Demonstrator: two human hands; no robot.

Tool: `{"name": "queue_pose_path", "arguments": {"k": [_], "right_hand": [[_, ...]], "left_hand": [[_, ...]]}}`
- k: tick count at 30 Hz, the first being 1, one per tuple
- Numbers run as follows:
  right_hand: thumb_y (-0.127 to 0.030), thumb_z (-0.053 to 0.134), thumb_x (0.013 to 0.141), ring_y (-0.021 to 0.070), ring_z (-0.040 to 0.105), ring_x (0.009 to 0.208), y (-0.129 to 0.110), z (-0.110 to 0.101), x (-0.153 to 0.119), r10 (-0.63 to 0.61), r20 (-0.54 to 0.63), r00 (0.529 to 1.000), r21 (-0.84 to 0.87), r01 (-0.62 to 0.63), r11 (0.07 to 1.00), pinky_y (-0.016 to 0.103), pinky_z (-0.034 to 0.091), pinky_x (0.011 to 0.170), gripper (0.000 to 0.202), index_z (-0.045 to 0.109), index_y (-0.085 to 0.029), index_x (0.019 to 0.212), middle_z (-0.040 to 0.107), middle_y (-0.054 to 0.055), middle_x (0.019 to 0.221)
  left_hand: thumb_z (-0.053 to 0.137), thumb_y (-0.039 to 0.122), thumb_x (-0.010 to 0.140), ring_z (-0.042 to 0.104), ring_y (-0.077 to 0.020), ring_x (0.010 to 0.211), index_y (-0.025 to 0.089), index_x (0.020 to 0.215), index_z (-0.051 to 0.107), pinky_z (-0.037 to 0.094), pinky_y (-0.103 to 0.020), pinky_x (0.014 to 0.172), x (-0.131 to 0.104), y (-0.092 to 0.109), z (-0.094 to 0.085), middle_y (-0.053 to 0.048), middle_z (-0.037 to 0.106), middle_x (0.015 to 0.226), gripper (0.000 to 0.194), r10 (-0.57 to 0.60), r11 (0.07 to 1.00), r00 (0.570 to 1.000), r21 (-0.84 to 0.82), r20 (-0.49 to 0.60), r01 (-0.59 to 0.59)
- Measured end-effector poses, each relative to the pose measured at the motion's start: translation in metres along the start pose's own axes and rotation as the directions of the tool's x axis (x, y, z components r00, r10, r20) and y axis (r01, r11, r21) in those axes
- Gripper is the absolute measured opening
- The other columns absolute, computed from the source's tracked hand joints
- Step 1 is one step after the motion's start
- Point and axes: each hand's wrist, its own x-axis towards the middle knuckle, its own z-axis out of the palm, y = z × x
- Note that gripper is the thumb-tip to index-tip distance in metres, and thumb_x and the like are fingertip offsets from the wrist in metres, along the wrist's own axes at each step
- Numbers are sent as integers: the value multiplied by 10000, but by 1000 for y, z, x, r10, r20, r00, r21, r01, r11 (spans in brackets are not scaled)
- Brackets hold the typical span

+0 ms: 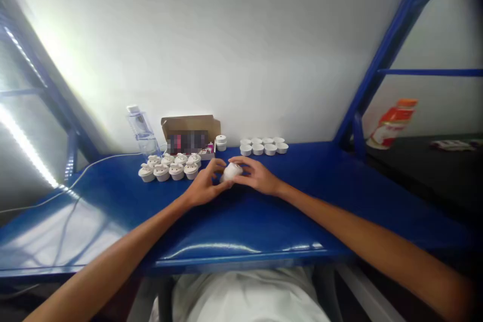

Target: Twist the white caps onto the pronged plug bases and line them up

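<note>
Between my two hands, just above the blue tabletop, is a small white rounded cup-like piece (231,171) with a dark mark near its top. It is tilted, and fingers cover part of it. My left hand (207,182) grips its left side, thumb in front and fingers curled behind. My right hand (260,176) closes on the right side with thumb and fingers. Left of my hands stand several white cups with animal-eared lids (176,171) in two rows. Several open white cups (264,148) stand in two rows behind my right hand.
The blue table (241,226) backs onto a white wall. Near the wall are an open cardboard box (190,123), a white round container (221,142) and a clear plastic bottle (141,128). A white cable (94,163) runs left. Beyond the right frame stands a red-labelled bottle (392,123).
</note>
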Motion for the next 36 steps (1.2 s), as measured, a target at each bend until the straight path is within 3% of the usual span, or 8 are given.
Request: {"name": "queue_pose_path", "arguments": {"k": [3, 8, 20, 25, 29, 31, 33, 36], "right_hand": [[-349, 818, 770, 232, 692, 1052, -3, -3, 1, 1, -34, 999, 26, 0, 1000, 397, 555, 969, 493, 607, -228, 1198, 660, 71, 1199], [-335, 849, 737, 237, 695, 1063, -6, -6, 0, -20, -22, 1000, 73, 22, 997, 412, 553, 982, 498, 582, -227, 1142, 665, 63, 1169], [-318, 850, 729, 237, 713, 1051, -11, -2, -7, -105, -45, 993, -134, 98, 986, 433, 552, 1014, 445, 613, -223, 1094, 710, 55, 1137], [-535, 801, 772, 204, 733, 713, -5, 2, -4, 153, -61, 986, -26, -155, 988, 317, 606, 631, 478, 622, -182, 1042, 737, 44, 827], [-692, 549, 916, 192, 717, 607, -4, 5, -1, 355, 35, 934, 110, -357, 928, 268, 570, 536, 554, 637, -146, 941, 714, 80, 697], [-675, 513, 945, 195, 727, 647, -6, 5, -1, 383, 56, 922, 148, -387, 910, 276, 586, 558, 537, 627, -154, 1015, 724, 86, 776], [-567, 650, 907, 196, 742, 784, -7, 3, -1, 337, 25, 941, 189, -335, 923, 300, 621, 649, 468, 564, -195, 1178, 722, 83, 996], [-360, 849, 743, 183, 730, 888, -7, -2, -1, 247, -21, 969, 194, -239, 952, 319, 628, 745, 709, 435, -259, 1309, 637, 67, 1221]], "left_hand": [[742, 423, 846, 659, -193, 961, 213, 1121, 520, 519, -326, 833, 2, 0, -1, -53, 655, 1104, 411, -43, 985, 999, -170, -34, 36], [752, 436, 830, 638, -187, 916, 182, 1089, 602, 539, -306, 745, 4, 5, -3, -54, 631, 1091, 393, -154, 903, 988, -403, 15, 147], [704, 488, 873, 669, -195, 875, 143, 1122, 673, 541, -308, 740, 5, 3, -6, -84, 714, 1016, 427, -143, 919, 988, -363, 52, 152], [790, 456, 804, 695, -217, 951, 160, 1147, 638, 541, -333, 842, 3, 1, -8, -89, 722, 1068, 478, -108, 935, 993, -334, 49, 118], [827, 403, 773, 691, -211, 935, 168, 1136, 626, 533, -338, 863, 1, 1, -8, -73, 724, 1014, 477, -38, 951, 997, -304, 71, 58], [824, 402, 775, 689, -214, 945, 168, 1127, 637, 534, -343, 871, 1, 1, -7, -74, 721, 1033, 462, -41, 956, 997, -289, 61, 57], [814, 427, 779, 692, -218, 945, 170, 1115, 649, 540, -349, 862, 2, 1, -6, -80, 715, 1076, 454, -82, 953, 996, -291, 27, 87], [808, 449, 779, 695, -220, 955, 171, 1106, 658, 544, -355, 869, 4, 0, -5, -88, 703, 1131, 455, -134, 941, 991, -314, -10, 124]]}}
